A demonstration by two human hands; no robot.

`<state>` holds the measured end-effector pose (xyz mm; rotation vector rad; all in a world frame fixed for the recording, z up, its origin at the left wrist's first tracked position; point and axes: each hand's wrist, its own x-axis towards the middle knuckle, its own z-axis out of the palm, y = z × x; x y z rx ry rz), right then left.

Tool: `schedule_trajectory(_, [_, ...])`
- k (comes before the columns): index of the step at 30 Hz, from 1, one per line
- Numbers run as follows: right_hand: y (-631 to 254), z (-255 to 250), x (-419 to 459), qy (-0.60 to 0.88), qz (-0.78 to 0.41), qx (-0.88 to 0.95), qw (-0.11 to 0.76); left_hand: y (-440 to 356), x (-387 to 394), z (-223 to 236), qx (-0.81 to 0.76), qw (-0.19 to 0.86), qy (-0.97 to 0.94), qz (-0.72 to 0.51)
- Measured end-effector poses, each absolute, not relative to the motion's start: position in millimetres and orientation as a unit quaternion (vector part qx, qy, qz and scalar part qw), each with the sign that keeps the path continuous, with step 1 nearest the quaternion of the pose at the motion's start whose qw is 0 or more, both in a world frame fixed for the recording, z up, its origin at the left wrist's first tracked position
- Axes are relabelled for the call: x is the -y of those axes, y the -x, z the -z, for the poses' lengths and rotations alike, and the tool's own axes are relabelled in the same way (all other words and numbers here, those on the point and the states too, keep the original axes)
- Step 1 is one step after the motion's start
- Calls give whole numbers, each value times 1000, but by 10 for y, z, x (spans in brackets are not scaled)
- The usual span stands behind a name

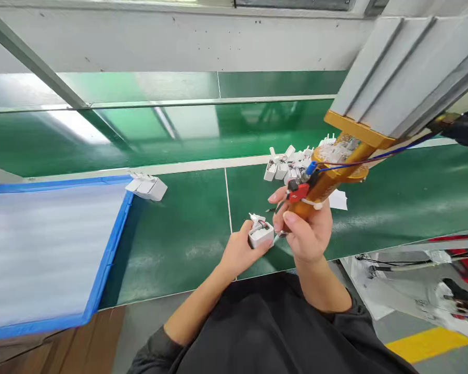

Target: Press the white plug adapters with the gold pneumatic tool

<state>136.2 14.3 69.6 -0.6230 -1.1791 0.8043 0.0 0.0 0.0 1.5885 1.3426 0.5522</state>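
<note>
Near the table's front edge, my left hand point(239, 252) is closed on a small white plastic housing point(262, 236), with loose parts and thin wires showing at its open top. My right hand point(310, 234) wraps round the orange-gold barrel of a glue dispensing gun point(302, 208), which carries a red trigger piece and a blue fitting. Its pale nozzle point(276, 239) points down-left and reaches the right side of the housing; whether it touches cannot be seen clearly. Just behind the gun lies a cluster of similar white housings point(283, 166), partly hidden by it.
A tray with a blue taped rim point(109, 254) and white lining stands at the left. White housings point(147, 187) sit by its back right corner. A large grey column point(405, 72) slants in from the upper right, joined to the gun. White paper point(338, 200) lies right of it.
</note>
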Motion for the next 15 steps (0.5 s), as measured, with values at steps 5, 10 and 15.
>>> schedule_trajectory(5, [-1474, -698, -163, 344, -305, 512, 725, 212, 6, -152, -507, 544, -630, -222])
schedule_trajectory(10, [-1522, -684, -186, 349, -293, 504, 733, 253, 21, -136, -497, 572, -616, -213])
schedule_trajectory(15, [-1557, -681, -174, 372, -289, 507, 722, 220, -21, -21, -511, 471, -688, -210])
